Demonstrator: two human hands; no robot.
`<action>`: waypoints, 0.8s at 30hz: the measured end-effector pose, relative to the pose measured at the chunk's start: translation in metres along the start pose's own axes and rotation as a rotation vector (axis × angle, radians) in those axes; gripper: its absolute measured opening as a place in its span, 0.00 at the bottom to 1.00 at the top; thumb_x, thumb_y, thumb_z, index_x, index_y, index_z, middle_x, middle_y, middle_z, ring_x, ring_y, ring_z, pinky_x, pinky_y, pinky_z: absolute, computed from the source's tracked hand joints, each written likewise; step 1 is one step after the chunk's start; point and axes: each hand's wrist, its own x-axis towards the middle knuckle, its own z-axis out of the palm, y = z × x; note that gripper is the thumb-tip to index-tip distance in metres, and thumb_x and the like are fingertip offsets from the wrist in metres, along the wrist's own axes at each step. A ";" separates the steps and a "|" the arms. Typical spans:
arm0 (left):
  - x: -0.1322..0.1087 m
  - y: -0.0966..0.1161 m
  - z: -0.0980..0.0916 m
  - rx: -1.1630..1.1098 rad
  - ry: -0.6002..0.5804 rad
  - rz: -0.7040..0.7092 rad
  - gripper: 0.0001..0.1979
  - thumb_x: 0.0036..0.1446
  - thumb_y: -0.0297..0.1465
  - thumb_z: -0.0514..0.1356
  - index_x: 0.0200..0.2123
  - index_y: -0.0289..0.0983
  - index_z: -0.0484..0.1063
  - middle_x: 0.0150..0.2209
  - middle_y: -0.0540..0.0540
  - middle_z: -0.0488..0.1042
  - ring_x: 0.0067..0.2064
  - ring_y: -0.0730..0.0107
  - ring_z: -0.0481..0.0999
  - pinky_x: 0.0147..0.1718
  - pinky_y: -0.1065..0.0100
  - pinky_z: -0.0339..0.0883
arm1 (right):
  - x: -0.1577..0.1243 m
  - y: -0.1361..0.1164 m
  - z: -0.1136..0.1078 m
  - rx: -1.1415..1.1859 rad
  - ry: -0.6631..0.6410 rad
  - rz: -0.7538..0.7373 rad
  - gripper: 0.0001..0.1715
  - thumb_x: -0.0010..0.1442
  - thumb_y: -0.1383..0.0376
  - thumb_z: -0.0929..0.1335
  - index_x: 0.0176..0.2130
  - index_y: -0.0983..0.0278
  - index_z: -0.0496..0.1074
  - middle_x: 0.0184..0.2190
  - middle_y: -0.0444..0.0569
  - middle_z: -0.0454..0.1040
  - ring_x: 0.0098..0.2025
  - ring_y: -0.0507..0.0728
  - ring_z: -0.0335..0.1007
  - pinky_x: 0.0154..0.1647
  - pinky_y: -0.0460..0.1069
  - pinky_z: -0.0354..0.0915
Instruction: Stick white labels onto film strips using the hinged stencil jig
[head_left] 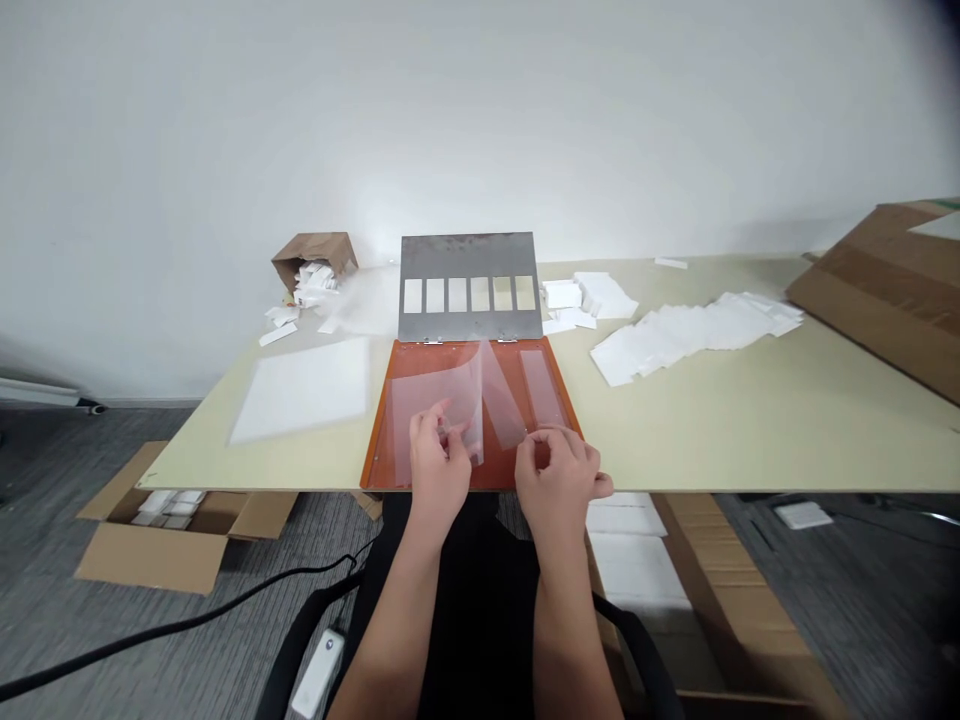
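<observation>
Head view: your left hand [439, 470] pinches clear film [435, 405] above an orange board [442, 352]

Your left fingers [450, 425] are closed together on the lower edge of that film, which curls up off the left half of the board. Your right hand [559, 480] sits just beside it at the board's near edge, fingers curled and nearly closed, with the tips [541, 438] at the lower end of a narrow clear strip [541, 388]. Whether they have hold of that strip, you can't tell from this view. A second clear strip [502, 400] slants across the board between the film and the narrow strip.

A steel plate [469, 258] with six rectangular windows [471, 294] in a row stands tilted up behind the board, joined to its far edge by two hinges [469, 341]. Both lie on a cream table [750, 440].

To your left on the table lies a frosted sheet [300, 390], and past it a brown paper bag [311, 255] tips over, spilling white pieces [315, 285]. To your right, white sheets [690, 335] fan out beside a small white stack [577, 295]. Cardboard boxes [180, 540] sit on the floor below the table's left side.
</observation>
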 end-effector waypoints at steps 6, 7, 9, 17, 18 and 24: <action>0.002 -0.002 0.011 0.007 -0.012 -0.014 0.15 0.60 0.24 0.54 0.50 0.37 0.68 0.51 0.41 0.59 0.49 0.60 0.78 0.35 0.65 0.80 | -0.002 0.006 -0.004 -0.042 0.037 0.041 0.08 0.58 0.65 0.65 0.30 0.62 0.74 0.46 0.50 0.76 0.47 0.63 0.62 0.42 0.55 0.46; 0.002 -0.003 0.012 0.008 -0.014 -0.014 0.15 0.60 0.24 0.54 0.50 0.37 0.68 0.51 0.41 0.59 0.49 0.60 0.78 0.35 0.65 0.80 | -0.002 0.007 -0.004 -0.047 0.043 0.048 0.08 0.57 0.65 0.65 0.30 0.62 0.74 0.47 0.50 0.76 0.47 0.64 0.61 0.43 0.55 0.46; 0.003 -0.004 0.015 0.006 -0.020 -0.017 0.15 0.60 0.24 0.54 0.50 0.37 0.68 0.51 0.41 0.59 0.49 0.61 0.78 0.35 0.66 0.80 | -0.003 0.008 -0.005 -0.059 0.049 0.063 0.07 0.57 0.65 0.66 0.30 0.62 0.74 0.48 0.51 0.75 0.48 0.65 0.61 0.44 0.56 0.47; 0.006 -0.011 0.020 -0.030 -0.018 -0.046 0.15 0.60 0.25 0.55 0.50 0.37 0.68 0.51 0.41 0.59 0.48 0.61 0.79 0.35 0.65 0.81 | -0.005 0.011 0.000 -0.112 0.078 0.085 0.08 0.57 0.64 0.66 0.29 0.62 0.74 0.50 0.52 0.73 0.50 0.67 0.58 0.43 0.57 0.48; 0.006 -0.011 0.021 -0.036 -0.019 -0.048 0.15 0.60 0.26 0.56 0.50 0.37 0.68 0.52 0.41 0.59 0.48 0.61 0.79 0.35 0.65 0.81 | -0.006 0.011 0.001 -0.118 0.081 0.086 0.08 0.57 0.64 0.66 0.29 0.62 0.74 0.50 0.52 0.73 0.50 0.67 0.58 0.43 0.57 0.48; 0.009 -0.010 0.024 -0.057 -0.011 -0.083 0.15 0.60 0.23 0.54 0.50 0.36 0.69 0.54 0.40 0.58 0.48 0.63 0.79 0.36 0.67 0.80 | -0.007 0.011 0.003 -0.140 0.095 0.101 0.07 0.57 0.63 0.66 0.30 0.61 0.74 0.51 0.53 0.71 0.50 0.67 0.57 0.43 0.59 0.48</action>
